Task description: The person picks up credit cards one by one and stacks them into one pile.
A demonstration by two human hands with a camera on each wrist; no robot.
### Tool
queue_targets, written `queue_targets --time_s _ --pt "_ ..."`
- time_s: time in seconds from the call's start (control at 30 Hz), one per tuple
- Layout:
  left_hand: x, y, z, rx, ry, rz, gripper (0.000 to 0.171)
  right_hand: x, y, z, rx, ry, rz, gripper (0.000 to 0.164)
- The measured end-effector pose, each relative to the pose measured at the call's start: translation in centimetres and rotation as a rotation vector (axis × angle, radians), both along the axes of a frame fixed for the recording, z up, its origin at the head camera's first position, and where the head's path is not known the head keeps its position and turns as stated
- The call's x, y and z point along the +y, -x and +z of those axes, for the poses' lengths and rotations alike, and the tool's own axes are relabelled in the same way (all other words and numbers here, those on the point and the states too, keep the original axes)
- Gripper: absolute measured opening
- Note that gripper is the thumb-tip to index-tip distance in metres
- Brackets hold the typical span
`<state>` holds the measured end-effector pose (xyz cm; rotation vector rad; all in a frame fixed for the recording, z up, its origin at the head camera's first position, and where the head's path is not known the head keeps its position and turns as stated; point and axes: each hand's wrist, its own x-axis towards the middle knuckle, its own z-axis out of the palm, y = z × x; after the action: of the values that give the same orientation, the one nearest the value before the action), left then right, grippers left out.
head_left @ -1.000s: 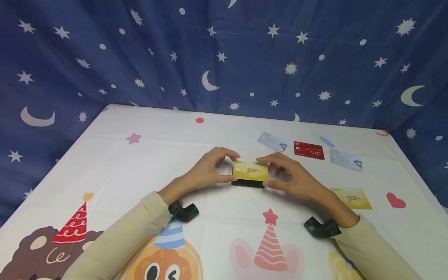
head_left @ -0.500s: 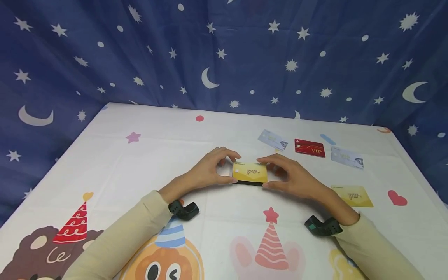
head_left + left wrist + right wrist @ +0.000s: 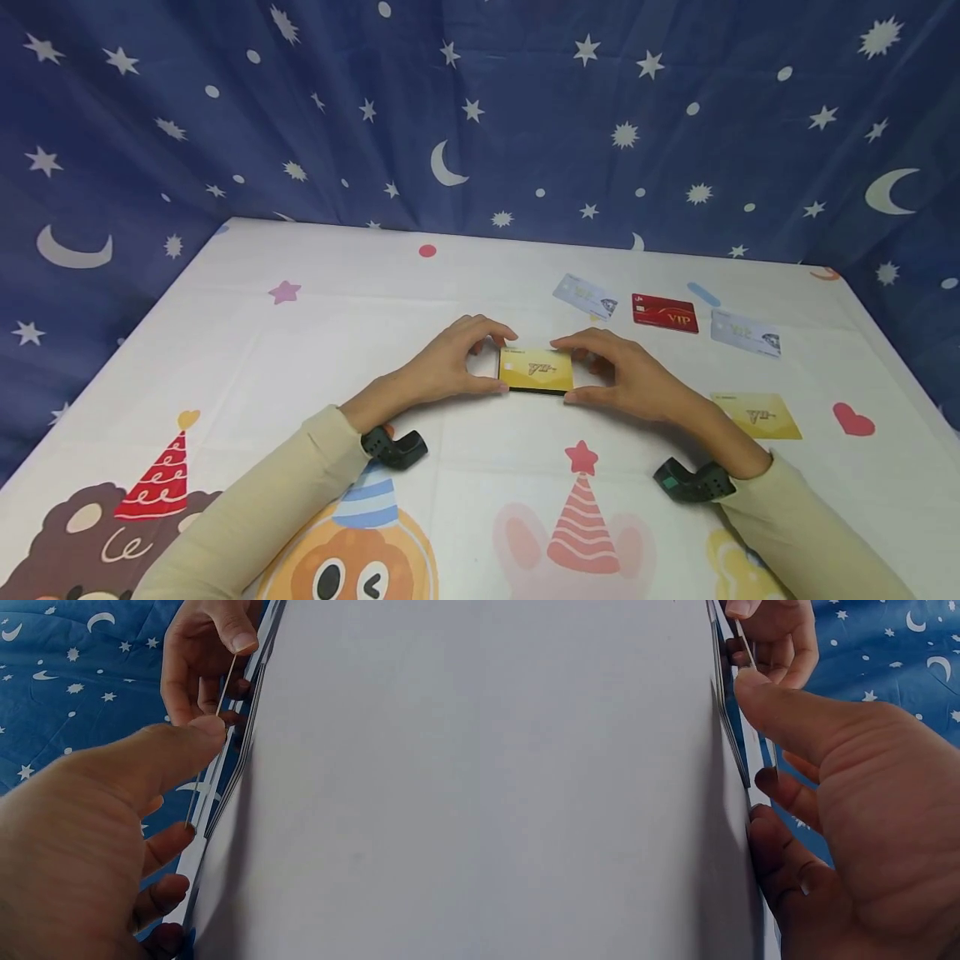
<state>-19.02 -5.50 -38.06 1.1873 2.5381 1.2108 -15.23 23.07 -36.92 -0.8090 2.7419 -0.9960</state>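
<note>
The left hand [image 3: 455, 357] and right hand [image 3: 633, 375] pinch the yellow rectangular plastic card [image 3: 537, 369] by its ends just above the thin, flat black stack [image 3: 537, 392], covering more of it than a second ago, suggesting near alignment.

your left hand [image 3: 90, 817] fills the lower left of the frame, pinching a thin card [image 3: 227, 682] seen edge-on. your right hand [image 3: 199, 645] holds its far end at top centre. just beside the card, mid-frame, a flat stack [image 3: 241, 760] shows its edges. white tabletop [image 3: 360, 780] spans the right, starry blue cloth [image 3: 45, 729] the upper left.
</note>
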Motion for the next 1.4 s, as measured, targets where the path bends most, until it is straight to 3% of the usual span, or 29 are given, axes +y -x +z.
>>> queue_targets --time_s 0.83,1.4 --pt "0.19 0.20 -0.23 0.040 0.072 -0.021 0.058 -0.10 -0.08 -0.04 0.014 -0.021 0.021 0.063" --pt "-0.05 0.23 -0.14 0.019 0.080 -0.024 0.059 -0.10 -0.05 -0.09 0.015 -0.021 0.026 0.062"
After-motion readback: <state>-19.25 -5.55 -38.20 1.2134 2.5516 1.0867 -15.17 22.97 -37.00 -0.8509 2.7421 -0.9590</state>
